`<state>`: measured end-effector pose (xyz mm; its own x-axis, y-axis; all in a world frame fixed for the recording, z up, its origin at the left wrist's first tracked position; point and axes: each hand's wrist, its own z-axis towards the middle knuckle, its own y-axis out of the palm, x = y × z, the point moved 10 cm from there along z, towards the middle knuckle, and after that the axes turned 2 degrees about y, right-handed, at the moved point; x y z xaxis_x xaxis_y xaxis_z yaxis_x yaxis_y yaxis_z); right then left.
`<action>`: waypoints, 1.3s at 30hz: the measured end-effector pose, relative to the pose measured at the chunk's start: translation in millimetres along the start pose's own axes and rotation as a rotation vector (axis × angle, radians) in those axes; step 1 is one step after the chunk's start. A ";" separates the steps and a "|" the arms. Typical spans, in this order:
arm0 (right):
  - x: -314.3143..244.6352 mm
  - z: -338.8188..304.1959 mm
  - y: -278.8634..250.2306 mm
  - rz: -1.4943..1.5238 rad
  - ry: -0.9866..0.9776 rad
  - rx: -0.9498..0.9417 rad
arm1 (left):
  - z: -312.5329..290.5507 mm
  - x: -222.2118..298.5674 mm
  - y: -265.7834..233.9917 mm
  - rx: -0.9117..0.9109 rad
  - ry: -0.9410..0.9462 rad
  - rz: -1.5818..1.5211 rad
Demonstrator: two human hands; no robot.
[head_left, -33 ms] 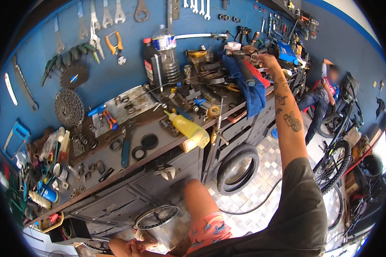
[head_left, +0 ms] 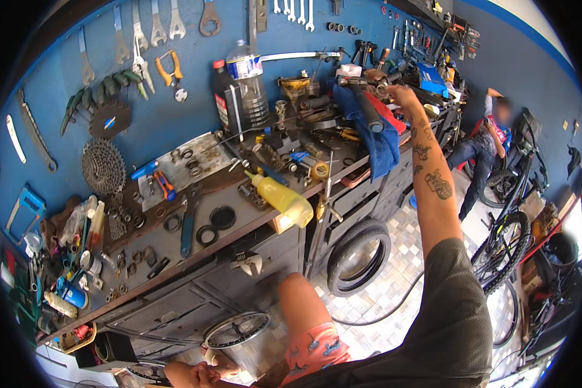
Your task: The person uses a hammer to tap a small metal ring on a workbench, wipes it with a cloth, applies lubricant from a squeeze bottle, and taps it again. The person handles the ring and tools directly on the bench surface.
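My right arm reaches out to the far right part of the workbench (head_left: 194, 255). There my right hand (head_left: 402, 97) has its fingers bent together over a cluttered pile, beside a round metal part (head_left: 382, 88); what they grip, if anything, is hidden. Just left of it, a dark cylindrical tool (head_left: 368, 111) lies over a blue cloth (head_left: 383, 150), with a red cloth (head_left: 389, 118) alongside. Low in the picture, my left hand (head_left: 204, 374) shows curled fingers close to my body. Whether it holds a small thing cannot be made out.
A yellow squeeze bottle (head_left: 281, 199) overhangs the bench's front edge. An adjustable wrench (head_left: 247, 262) is at the cabinet front. On the floor are a tire (head_left: 359, 257) and a wheel (head_left: 238, 328). Bicycles (head_left: 507, 242) and a seated person (head_left: 488, 145) are at right.
The view has shifted very slightly, so the bench and wall tools appear a little further left. Both hands keep nearly the same pose.
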<state>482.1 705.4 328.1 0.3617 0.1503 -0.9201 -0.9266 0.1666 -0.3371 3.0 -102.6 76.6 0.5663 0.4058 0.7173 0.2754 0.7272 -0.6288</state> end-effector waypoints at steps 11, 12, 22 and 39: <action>16.3 62.6 46.9 0.022 0.118 -0.184 | -37.7 -48.6 76.6 -0.151 -0.505 -0.396; 8.1 66.1 37.5 0.071 0.036 -0.100 | -37.3 -57.3 82.3 -0.149 -0.503 -0.417; -4.2 -2.5 13.1 -0.390 -0.523 0.407 | -29.2 -109.0 121.2 -0.151 -0.538 -0.569; -29.8 101.9 30.1 0.133 -0.212 -0.104 | -12.9 -116.1 156.2 -0.184 -0.593 -0.669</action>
<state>453.9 805.3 365.7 0.2391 0.3671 -0.8989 -0.9691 0.0319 -0.2447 -9.8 -43.3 -108.8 -0.2347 0.1860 0.9541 0.5508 0.8342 -0.0271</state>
